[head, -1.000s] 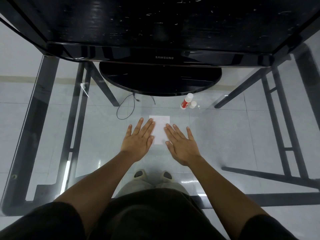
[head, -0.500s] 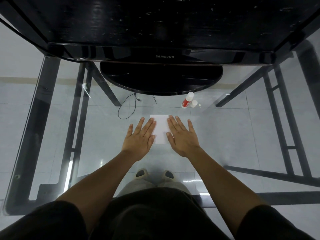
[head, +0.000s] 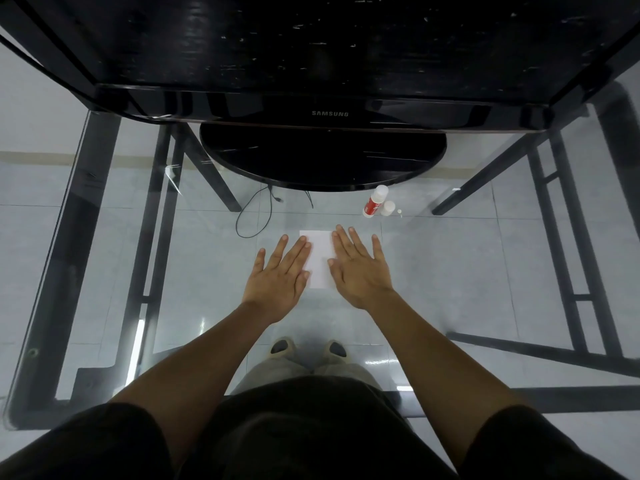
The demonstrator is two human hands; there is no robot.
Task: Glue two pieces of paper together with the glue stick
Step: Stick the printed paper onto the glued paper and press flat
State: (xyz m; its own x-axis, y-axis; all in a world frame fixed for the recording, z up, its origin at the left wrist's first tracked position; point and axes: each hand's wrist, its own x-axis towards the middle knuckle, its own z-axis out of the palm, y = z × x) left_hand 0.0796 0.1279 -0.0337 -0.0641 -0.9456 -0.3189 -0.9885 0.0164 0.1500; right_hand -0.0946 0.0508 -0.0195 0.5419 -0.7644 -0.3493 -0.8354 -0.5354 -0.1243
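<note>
A white sheet of paper (head: 320, 258) lies flat on the glass table. My left hand (head: 278, 279) presses its left edge with straight, spread fingers. My right hand (head: 359, 268) lies flat over its right side, fingers straight. Only a strip of paper shows between the hands; I cannot tell one sheet from two. A red and white glue stick (head: 374, 201) stands uncapped beyond my right hand, with its white cap (head: 388, 208) beside it.
A black Samsung monitor (head: 329, 114) on a round base (head: 322, 161) fills the far side of the glass table (head: 450, 271). A black cable (head: 254, 216) loops left of the paper. Dark table-frame bars and my feet show through the glass.
My right hand has slid forward and slightly left over the paper, covering more of its right side. My left hand has stayed in place.
</note>
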